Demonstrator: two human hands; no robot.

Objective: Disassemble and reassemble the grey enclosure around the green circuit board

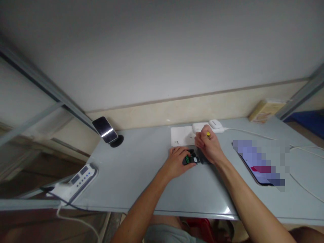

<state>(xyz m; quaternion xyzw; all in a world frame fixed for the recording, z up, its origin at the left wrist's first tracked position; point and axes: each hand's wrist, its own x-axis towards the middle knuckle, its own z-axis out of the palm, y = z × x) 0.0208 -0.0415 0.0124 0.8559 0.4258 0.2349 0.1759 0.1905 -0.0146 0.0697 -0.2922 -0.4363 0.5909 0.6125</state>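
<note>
My left hand is closed around a small black device with an exposed green circuit board, held low over the table. Just to its right, my right hand is a fist around a slim tool, apparently a screwdriver; only its yellow end shows above the fingers, and its tip is hidden. Beneath both hands lies a dark flat mat or plate. Behind them is a sheet of white paper with several tiny dark pieces on it, which look like screws.
White plug-like blocks with a cable stand behind my right hand. A partly blurred phone lies to the right, a box at the back right. On the left are a phone on a stand and a power strip.
</note>
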